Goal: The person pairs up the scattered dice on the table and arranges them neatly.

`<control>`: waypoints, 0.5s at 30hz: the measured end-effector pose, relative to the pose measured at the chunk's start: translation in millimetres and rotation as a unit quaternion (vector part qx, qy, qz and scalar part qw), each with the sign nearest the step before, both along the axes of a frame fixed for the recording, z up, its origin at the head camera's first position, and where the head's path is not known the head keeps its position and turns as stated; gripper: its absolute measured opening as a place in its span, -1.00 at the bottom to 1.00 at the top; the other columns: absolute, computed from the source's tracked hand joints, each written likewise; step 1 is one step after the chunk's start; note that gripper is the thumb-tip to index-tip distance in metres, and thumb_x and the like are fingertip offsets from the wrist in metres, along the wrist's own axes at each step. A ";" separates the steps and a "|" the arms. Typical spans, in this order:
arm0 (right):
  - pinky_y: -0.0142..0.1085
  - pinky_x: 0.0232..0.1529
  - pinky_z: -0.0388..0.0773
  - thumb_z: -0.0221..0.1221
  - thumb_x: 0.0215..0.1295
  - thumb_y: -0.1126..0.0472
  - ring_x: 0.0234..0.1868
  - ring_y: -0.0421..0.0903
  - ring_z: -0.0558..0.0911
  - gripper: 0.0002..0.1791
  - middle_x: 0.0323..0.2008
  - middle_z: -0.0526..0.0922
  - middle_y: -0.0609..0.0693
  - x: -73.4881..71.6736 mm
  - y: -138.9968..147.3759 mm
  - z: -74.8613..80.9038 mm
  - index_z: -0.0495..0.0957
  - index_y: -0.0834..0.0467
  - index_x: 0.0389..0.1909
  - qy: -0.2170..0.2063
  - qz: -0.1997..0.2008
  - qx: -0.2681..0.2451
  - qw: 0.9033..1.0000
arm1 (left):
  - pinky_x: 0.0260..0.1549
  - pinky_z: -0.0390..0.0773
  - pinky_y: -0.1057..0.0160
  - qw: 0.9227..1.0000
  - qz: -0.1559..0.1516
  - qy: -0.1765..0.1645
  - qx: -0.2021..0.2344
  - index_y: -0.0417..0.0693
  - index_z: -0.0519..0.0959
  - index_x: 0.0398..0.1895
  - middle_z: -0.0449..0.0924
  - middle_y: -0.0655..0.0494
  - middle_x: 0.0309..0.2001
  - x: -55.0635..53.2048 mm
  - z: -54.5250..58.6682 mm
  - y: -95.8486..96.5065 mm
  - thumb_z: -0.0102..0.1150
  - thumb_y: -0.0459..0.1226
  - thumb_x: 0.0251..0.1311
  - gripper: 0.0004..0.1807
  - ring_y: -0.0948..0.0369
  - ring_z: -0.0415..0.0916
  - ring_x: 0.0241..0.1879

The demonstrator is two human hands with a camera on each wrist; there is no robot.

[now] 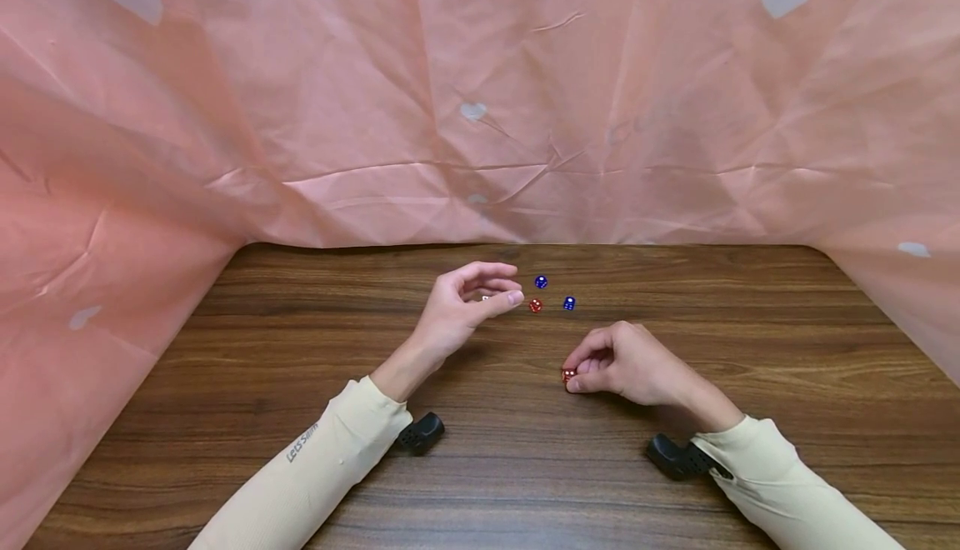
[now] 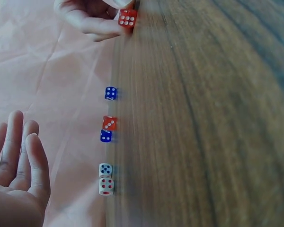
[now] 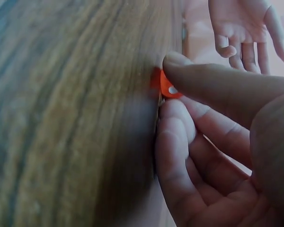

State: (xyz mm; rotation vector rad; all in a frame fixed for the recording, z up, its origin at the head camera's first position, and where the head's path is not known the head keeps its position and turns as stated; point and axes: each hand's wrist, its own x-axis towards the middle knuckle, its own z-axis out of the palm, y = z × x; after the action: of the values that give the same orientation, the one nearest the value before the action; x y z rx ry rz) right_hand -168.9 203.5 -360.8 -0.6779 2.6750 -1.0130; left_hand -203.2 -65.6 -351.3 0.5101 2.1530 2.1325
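Note:
My right hand (image 1: 637,367) pinches a red die (image 1: 569,375) with white pips between thumb and fingers, low at the wooden table. In the right wrist view that die (image 3: 169,86) shows mostly hidden behind the fingers. Over the table's middle, my left hand (image 1: 468,304) hangs with loosely bent fingers and holds nothing. Two white dice, one with blue pips (image 2: 105,170) and one with red pips (image 2: 106,186), are near it; in the head view that hand mostly covers them. To its right lie a second red die (image 1: 536,306) and two blue dice, a far one (image 1: 541,282) and a right one (image 1: 570,303).
The brown wooden table (image 1: 300,350) ends at a pink curtain (image 1: 360,100) with pale hearts, which hangs behind and along both sides. Black devices sit at the left wrist (image 1: 423,433) and right wrist (image 1: 675,457), close to the tabletop.

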 end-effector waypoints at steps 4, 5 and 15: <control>-0.43 -0.31 0.61 0.57 0.15 0.08 -0.39 -0.34 0.66 -0.84 -0.44 0.75 -0.21 1.1 -0.9 -1.2 0.84 -0.02 -0.28 -0.012 0.013 -0.014 1.000 | -0.13 0.61 0.35 1.000 0.001 -0.002 -0.003 -0.08 0.69 0.18 0.83 0.01 -0.04 0.3 -0.6 -0.2 0.46 -0.29 0.28 -0.60 0.27 0.71 -0.12; -0.43 -0.31 0.61 0.57 0.14 0.08 -0.39 -0.34 0.66 -0.84 -0.43 0.75 -0.21 1.2 -1.1 -1.4 0.84 -0.02 -0.27 -0.011 0.014 -0.016 1.000 | -0.13 0.61 0.35 1.000 0.001 -0.003 -0.004 -0.07 0.69 0.18 0.83 0.02 -0.05 0.3 -0.7 -0.4 0.46 -0.28 0.28 -0.60 0.27 0.70 -0.13; -0.43 -0.30 0.62 0.59 0.11 0.09 -0.37 -0.32 0.68 -0.79 -0.42 0.79 -0.17 0.4 0.7 -1.4 0.85 0.01 -0.24 -0.029 0.014 -0.026 0.999 | -0.19 0.57 0.36 1.000 0.001 -0.001 -0.010 -0.07 0.68 0.19 0.83 0.08 -0.08 -1.5 -2.2 -0.7 0.44 -0.28 0.30 -0.60 0.29 0.69 -0.16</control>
State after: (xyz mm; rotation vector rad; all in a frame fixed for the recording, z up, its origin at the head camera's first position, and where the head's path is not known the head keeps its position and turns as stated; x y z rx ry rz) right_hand -168.5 204.3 -362.2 -0.6834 2.5916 -1.0822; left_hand -204.7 -66.3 -353.5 0.5042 2.1718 2.1105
